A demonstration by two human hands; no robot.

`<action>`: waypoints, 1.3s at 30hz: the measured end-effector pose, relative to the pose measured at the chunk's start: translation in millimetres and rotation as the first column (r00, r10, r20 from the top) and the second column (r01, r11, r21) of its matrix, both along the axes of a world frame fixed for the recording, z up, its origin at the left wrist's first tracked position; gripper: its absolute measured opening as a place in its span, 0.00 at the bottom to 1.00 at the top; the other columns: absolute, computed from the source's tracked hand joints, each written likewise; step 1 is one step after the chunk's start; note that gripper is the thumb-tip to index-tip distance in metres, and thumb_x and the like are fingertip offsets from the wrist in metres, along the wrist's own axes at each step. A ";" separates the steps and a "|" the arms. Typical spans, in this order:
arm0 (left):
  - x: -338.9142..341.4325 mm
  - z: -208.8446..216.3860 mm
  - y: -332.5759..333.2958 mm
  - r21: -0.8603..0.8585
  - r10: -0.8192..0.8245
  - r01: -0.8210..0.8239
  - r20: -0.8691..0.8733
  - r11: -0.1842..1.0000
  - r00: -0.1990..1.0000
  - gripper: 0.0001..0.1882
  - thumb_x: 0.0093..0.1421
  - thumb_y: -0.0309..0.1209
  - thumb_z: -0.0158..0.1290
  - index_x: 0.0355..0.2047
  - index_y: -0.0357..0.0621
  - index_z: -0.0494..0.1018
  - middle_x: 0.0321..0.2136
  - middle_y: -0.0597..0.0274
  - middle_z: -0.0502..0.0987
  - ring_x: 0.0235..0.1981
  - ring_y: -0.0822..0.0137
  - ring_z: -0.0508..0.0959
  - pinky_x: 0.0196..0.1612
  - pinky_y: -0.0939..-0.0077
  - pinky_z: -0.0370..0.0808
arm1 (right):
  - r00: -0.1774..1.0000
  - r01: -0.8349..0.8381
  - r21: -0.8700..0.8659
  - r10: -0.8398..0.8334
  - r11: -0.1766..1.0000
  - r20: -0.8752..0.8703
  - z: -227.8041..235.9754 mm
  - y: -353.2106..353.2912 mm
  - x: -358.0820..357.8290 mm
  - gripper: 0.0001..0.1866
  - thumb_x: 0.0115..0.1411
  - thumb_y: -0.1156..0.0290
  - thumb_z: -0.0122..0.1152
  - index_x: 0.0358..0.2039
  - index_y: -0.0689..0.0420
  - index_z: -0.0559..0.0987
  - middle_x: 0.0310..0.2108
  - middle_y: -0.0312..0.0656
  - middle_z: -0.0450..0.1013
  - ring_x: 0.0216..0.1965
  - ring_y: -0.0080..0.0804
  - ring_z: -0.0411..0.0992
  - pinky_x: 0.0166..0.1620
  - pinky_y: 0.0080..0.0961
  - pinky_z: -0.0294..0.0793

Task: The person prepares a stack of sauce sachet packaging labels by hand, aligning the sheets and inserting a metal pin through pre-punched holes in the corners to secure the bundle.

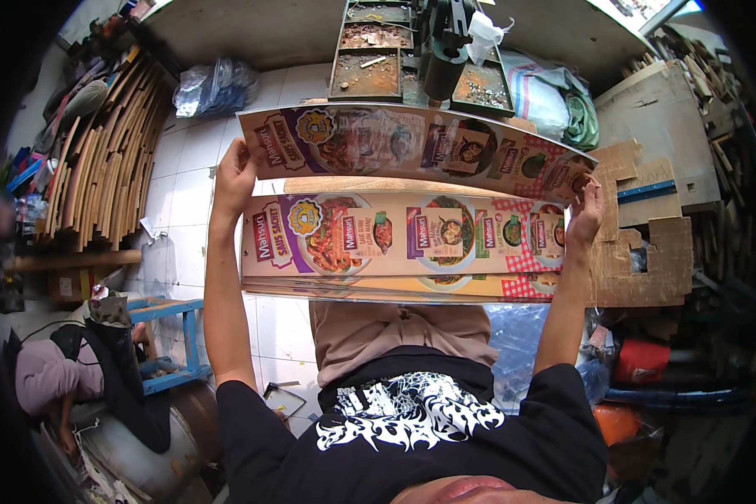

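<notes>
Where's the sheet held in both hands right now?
Head view, upper centre: the sheet spans from the left hand to the right hand, between the stack and the trays.

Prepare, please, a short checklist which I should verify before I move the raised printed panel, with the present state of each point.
1. Left hand holds the left end of the raised printed panel: ok.
2. Right hand holds its right end: ok.
3. Printed side visible from above: ok.
4. Panel stack aligned along its near edge: not ok, edges are staggered.
5. Raised panel free of the black machine part: cannot tell, they overlap in view.
</notes>
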State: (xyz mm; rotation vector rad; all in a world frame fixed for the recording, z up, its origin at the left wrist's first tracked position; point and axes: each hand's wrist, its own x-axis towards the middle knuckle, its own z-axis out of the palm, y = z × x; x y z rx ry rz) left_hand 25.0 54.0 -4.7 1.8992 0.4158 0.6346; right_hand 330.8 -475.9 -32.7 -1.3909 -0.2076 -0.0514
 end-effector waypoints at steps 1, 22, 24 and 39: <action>2.0 6.7 -3.4 0.000 -0.011 0.011 0.061 1.000 0.998 0.08 0.68 0.30 0.52 0.40 0.37 0.71 0.35 0.63 0.78 0.37 0.77 0.75 0.43 0.80 0.71 | 0.999 -0.003 0.052 0.000 0.999 0.041 0.3 -6.5 3.9 0.14 0.72 0.64 0.47 0.49 0.58 0.75 0.41 0.35 0.74 0.38 0.19 0.71 0.38 0.16 0.69; -7.5 86.6 -160.9 -0.549 -0.541 0.470 0.038 0.691 0.840 0.18 0.67 0.30 0.51 0.53 0.30 0.68 0.40 0.56 0.79 0.41 0.73 0.79 0.46 0.79 0.76 | 0.762 0.209 -0.543 0.212 0.813 0.611 151.5 59.5 -120.2 0.13 0.65 0.80 0.55 0.49 0.64 0.80 0.38 0.42 0.74 0.39 0.28 0.74 0.42 0.23 0.76; 2.6 75.2 -172.7 -0.595 -0.547 0.450 0.019 0.667 0.837 0.19 0.67 0.31 0.52 0.54 0.30 0.67 0.39 0.57 0.79 0.40 0.73 0.80 0.46 0.79 0.77 | 0.768 0.087 -0.642 0.359 0.762 0.530 146.8 75.0 -136.8 0.15 0.60 0.84 0.58 0.49 0.64 0.80 0.37 0.43 0.74 0.38 0.28 0.74 0.40 0.23 0.76; 33.9 8.7 -171.5 -0.740 -0.520 0.406 0.089 0.537 0.849 0.22 0.65 0.32 0.54 0.56 0.37 0.66 0.41 0.53 0.79 0.39 0.71 0.80 0.43 0.79 0.77 | 0.775 -0.620 -0.332 0.619 0.710 -0.125 76.7 156.1 -169.7 0.15 0.59 0.79 0.64 0.46 0.64 0.77 0.31 0.36 0.77 0.31 0.18 0.74 0.33 0.16 0.72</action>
